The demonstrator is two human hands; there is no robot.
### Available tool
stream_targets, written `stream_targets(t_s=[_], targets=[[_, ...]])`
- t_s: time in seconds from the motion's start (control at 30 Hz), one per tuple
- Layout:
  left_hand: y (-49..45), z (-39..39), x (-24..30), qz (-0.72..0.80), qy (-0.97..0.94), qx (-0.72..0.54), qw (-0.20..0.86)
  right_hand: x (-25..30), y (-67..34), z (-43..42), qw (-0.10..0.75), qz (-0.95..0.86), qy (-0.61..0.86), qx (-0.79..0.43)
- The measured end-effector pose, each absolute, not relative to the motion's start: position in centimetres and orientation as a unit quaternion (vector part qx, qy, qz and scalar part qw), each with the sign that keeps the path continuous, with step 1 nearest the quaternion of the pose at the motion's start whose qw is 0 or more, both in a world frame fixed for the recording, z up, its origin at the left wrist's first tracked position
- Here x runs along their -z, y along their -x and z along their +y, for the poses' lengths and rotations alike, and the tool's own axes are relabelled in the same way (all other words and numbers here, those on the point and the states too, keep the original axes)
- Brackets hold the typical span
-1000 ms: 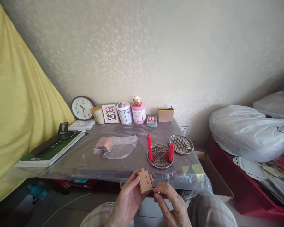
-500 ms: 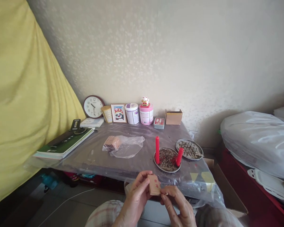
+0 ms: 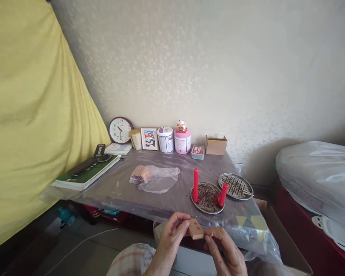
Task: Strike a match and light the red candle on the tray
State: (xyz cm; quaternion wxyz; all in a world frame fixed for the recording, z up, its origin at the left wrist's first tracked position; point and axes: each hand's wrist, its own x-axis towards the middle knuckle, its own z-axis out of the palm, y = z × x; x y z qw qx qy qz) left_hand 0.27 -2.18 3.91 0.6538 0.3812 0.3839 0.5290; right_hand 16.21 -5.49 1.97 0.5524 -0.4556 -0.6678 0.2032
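Between the fingers and thumb of my left hand (image 3: 171,237) is a small tan matchbox (image 3: 196,229) with red characters on top. My right hand (image 3: 227,249) pinches a thin pale matchstick (image 3: 212,235) close beside the box's right end; whether the two touch I cannot tell. Beyond my hands, a tall red candle (image 3: 196,186) and a shorter, tilted red candle (image 3: 223,194) stand on a round metal plate (image 3: 208,197) covered in dark residue. Neither candle shows a flame. To the left, a stack of similar tan boxes (image 3: 140,174) lies partly in a clear plastic bag (image 3: 162,180).
A second metal plate (image 3: 235,188) with pale sticks on it is at the right. Along the wall stand a clock (image 3: 120,130), a panda picture (image 3: 150,138), tins, and a cardboard box (image 3: 216,145). Books (image 3: 87,172) lie left on the plastic-covered table (image 3: 112,191).
The view has shifted slightly, so everything sits a little further right. In my left hand the matchbox has tipped flatter, and the matchstick stays pinched by its end.
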Motion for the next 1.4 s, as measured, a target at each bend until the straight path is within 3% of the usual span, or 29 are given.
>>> stream_targets(t_s=[0.3, 0.5, 0.83, 1.2, 1.4], targets=[[-0.2, -2.0, -3.8, 0.388, -0.472, -0.489, 0.622, -1.5, -16.9, -5.5, 0.546, -0.671, 0.461, -0.2], [-0.8, -2.5, -3.5, 0.301, -0.49, -0.474, 0.667, -2.0, -17.8, -5.5, 0.554, -0.672, 0.476, -0.126], [-1.0, -3.3, -4.9, 0.293, -0.466, -0.472, 0.689, -3.6, -17.3, -6.9, 0.551, -0.665, 0.5, -0.071], [-0.8, -3.4, -5.0, 0.251, -0.38, -0.524, 0.72, -4.1, -16.2, -5.4, 0.672, -0.547, 0.45, -0.215], [0.0, -3.2, -4.9, 0.221, -0.355, -0.532, 0.736, -4.1, -15.7, -3.9, 0.683, -0.539, 0.459, -0.179]])
